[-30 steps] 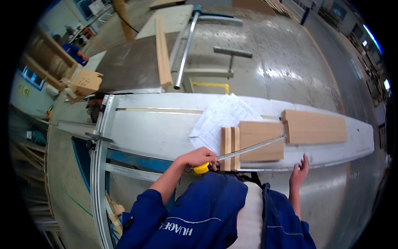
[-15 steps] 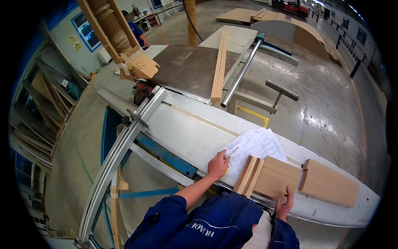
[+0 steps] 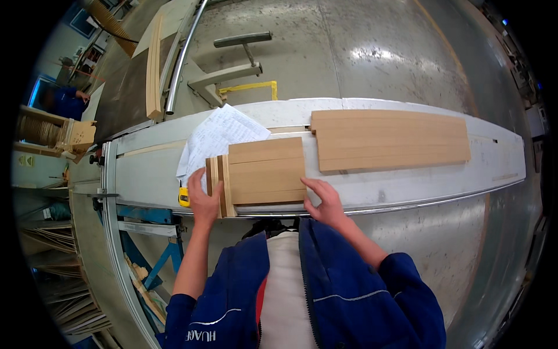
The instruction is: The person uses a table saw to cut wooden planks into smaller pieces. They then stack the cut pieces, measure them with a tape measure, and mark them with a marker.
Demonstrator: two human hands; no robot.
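A stack of light brown wooden boards (image 3: 266,170) lies on the pale sliding table near its front edge. Narrow wooden strips (image 3: 228,192) stand side by side against its left end. My left hand (image 3: 206,199) is at those strips, its thumb over them and its fingers along their outer side. At the other end of the stack, my right hand (image 3: 325,200) has its fingers apart, with the index fingertip at the boards' edge. A yellow tape measure (image 3: 184,196) rests just left of my left hand. Behind the strips lie written paper sheets (image 3: 224,136), partly covered by the stack.
Longer wooden boards (image 3: 392,139) lie to the right on the table (image 3: 372,195). A metal fence (image 3: 110,174) crosses its left end. Beyond stand a dark saw table (image 3: 125,87) with long strips (image 3: 154,70) and a metal rail (image 3: 185,58). Another person (image 3: 65,103) is far left.
My view has turned toward the right. My left hand has left the papers and tape measure and come to the strips. My right hand has come to the boards' right end.
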